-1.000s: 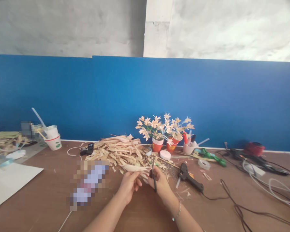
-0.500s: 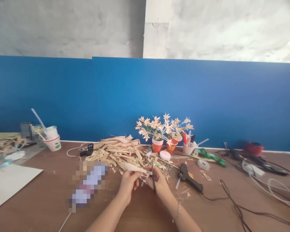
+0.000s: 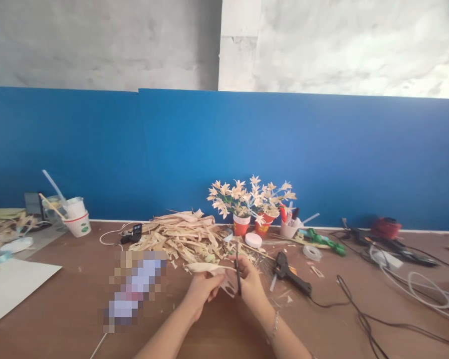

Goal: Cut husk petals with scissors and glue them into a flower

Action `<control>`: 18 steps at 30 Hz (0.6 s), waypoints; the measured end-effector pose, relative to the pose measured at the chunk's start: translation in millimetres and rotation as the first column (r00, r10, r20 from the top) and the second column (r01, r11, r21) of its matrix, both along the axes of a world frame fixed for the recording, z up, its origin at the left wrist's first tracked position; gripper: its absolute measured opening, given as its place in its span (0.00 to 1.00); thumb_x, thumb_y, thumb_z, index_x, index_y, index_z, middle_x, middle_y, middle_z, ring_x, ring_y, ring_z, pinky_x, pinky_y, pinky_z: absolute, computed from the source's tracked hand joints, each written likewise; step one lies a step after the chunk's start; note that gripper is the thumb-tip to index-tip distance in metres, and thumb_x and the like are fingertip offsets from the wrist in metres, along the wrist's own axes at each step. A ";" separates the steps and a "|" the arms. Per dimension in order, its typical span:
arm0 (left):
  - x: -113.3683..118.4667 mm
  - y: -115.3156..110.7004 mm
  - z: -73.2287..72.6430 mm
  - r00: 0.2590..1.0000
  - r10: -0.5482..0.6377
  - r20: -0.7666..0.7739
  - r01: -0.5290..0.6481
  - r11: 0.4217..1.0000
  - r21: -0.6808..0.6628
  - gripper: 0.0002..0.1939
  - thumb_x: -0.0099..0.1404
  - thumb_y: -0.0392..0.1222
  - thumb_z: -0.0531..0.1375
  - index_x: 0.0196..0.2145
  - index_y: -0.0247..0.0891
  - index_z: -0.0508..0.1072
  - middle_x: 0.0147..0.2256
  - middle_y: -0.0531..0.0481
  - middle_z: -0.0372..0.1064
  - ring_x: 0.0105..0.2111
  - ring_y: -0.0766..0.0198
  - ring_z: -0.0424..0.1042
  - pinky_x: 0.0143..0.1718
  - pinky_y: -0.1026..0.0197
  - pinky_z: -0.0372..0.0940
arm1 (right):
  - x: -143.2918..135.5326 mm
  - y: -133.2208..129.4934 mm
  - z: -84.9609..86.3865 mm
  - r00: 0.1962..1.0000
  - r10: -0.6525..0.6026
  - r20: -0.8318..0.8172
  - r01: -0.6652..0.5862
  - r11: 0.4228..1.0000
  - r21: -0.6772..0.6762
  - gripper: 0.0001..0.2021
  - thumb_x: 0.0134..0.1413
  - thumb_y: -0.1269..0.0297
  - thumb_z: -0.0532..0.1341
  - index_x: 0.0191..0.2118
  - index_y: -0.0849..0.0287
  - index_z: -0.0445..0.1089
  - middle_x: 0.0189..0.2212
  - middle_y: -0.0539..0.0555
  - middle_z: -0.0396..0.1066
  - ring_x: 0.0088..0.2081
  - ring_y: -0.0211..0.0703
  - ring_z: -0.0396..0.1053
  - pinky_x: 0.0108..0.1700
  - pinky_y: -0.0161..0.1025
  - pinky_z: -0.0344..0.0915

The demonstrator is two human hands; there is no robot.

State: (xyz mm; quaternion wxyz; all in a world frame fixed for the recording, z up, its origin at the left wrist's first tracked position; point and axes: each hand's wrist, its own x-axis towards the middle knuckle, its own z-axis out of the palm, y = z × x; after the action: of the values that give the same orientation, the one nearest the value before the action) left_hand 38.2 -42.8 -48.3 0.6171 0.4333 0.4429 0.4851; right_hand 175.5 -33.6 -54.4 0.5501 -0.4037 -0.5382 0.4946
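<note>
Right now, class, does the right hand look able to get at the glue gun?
Probably yes: the glue gun lies close by on its right, with only low scraps between. But the right hand holds scissors, so it would likely need to free itself first.

No text is legible — yellow marks (image 3: 261, 229) on a red cup (image 3: 263, 223) and a green emblem (image 3: 84, 228) on a white cup (image 3: 75, 226) are too small.

Pale, curved husk (image 3: 205, 268) in left hand (image 3: 204, 288) — beside dark scissors (image 3: 238, 275)
</note>
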 end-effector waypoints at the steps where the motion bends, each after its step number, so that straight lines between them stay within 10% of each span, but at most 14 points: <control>1: -0.6 -0.2 1.0 0.999 -0.028 0.023 0.028 1.000 -0.006 0.10 0.47 0.41 0.64 0.27 0.33 0.71 0.14 0.59 0.60 0.10 0.77 0.52 0.11 0.72 0.40 | 1.2 1.1 0.9 0.999 -0.015 -0.029 0.015 1.000 -0.027 0.20 0.37 0.57 0.68 0.37 0.59 0.62 0.23 0.48 0.66 0.23 0.36 0.62 0.24 0.33 0.58; 10: -9.6 -1.7 11.5 0.964 -0.152 0.219 0.175 0.981 -0.088 0.16 0.45 0.42 0.68 0.32 0.30 0.75 0.27 0.47 0.73 0.24 0.69 0.70 0.24 0.71 0.63 | 8.6 7.6 2.9 1.000 0.021 -0.011 -0.022 0.996 -0.089 0.22 0.31 0.55 0.70 0.32 0.59 0.64 0.18 0.44 0.63 0.18 0.32 0.57 0.21 0.31 0.53; 18: -5.0 5.2 7.1 0.962 0.258 0.090 -0.253 0.966 -0.057 0.18 0.48 0.51 0.66 0.27 0.32 0.72 0.18 0.50 0.72 0.14 0.69 0.67 0.13 0.70 0.60 | 3.3 2.4 7.4 0.999 0.049 -0.001 -0.049 0.992 -0.118 0.23 0.35 0.49 0.67 0.34 0.59 0.62 0.18 0.44 0.62 0.18 0.32 0.58 0.19 0.29 0.54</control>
State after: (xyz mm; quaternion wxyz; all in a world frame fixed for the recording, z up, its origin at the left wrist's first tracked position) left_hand 33.2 -37.5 -41.2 0.5795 0.3346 0.4755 0.5710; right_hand 178.8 -31.2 -47.0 0.5125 -0.4225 -0.5185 0.5385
